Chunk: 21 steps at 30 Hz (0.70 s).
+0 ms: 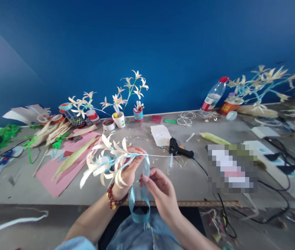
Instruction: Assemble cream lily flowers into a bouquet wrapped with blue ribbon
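Observation:
My left hand (128,170), a beaded bracelet at its wrist, is closed around the blue-wrapped stems of a spray of cream artificial flowers (111,152). The blossoms spread out to the left of the hand, and a thin bare stick (160,156) pokes out to the right. A light blue ribbon (140,217) runs down from the stems and loops below the hands. Between thumb and fingers, my right hand (160,187) pinches this ribbon just under the stems.
A black glue gun (180,148) lies ahead on the grey table (137,139), its cord trailing right. Pink paper (56,173) and corn husks are at left. Along the blue wall stand flower-filled cups (119,120), a plastic bottle (213,95) and tape rolls (109,124).

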Tool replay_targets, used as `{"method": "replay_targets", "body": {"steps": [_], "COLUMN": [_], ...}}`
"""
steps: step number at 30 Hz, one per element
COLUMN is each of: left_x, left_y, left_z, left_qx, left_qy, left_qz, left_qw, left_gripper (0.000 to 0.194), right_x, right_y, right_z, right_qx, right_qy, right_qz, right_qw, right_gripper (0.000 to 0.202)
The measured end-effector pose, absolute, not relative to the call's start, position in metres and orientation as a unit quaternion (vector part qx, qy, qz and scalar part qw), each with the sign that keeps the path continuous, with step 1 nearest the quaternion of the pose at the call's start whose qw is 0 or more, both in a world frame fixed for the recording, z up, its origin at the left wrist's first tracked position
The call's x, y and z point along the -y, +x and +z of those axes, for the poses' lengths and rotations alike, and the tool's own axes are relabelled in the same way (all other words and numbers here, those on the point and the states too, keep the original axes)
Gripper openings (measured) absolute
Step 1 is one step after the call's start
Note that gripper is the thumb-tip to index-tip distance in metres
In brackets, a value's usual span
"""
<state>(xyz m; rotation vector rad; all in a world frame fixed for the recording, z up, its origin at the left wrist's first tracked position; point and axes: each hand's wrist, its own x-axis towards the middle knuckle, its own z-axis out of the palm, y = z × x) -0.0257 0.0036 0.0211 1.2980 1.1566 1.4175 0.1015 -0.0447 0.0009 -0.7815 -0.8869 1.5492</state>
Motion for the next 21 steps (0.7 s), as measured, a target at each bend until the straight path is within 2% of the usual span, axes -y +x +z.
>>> {"method": "replay_targets", "body": {"steps": [2, 7, 12, 15, 17, 19, 21], "left_x": [-0.003, 0.001, -0.005, -0.007, -0.006, -0.004, -0.002], "left_y": [-0.027, -0.031, -0.041, -0.048, -0.051, -0.053, -0.055], "left_z": [0.026, 0.037, 0.033, 0.032, 0.035, 0.039, 0.043], "left_qx": [-0.470, -0.463, -0.448, -0.441, -0.452, -0.456, -0.445], "left_qy": [0.538, 0.584, 0.635, 0.673, 0.694, 0.709, 0.709], "left_qz": [0.601, 0.587, 0.567, 0.541, 0.511, 0.480, 0.464], "left_qw": [0.359, 0.318, 0.272, 0.246, 0.230, 0.243, 0.290], "left_gripper": [0.011, 0.007, 0.005, 0.005, 0.006, 0.009, 0.011], "right_x": [0.048, 0.051, 0.049, 0.048, 0.045, 0.040, 0.035], "right_y": [0.104, 0.115, 0.127, 0.138, 0.145, 0.150, 0.154], "right_z": [0.006, 0.014, 0.023, 0.028, 0.029, 0.029, 0.029], "right_qx": [0.332, 0.233, 0.200, 0.201, 0.192, 0.170, 0.138], "right_qy": [-0.320, -0.205, -0.214, -0.229, -0.215, -0.195, -0.179], "right_qz": [0.700, 0.818, 0.806, 0.795, 0.799, 0.807, 0.816], "right_qw": [0.546, 0.484, 0.514, 0.525, 0.528, 0.531, 0.532], "right_gripper": [0.032, 0.027, 0.017, 0.033, 0.030, 0.019, 0.021]}}
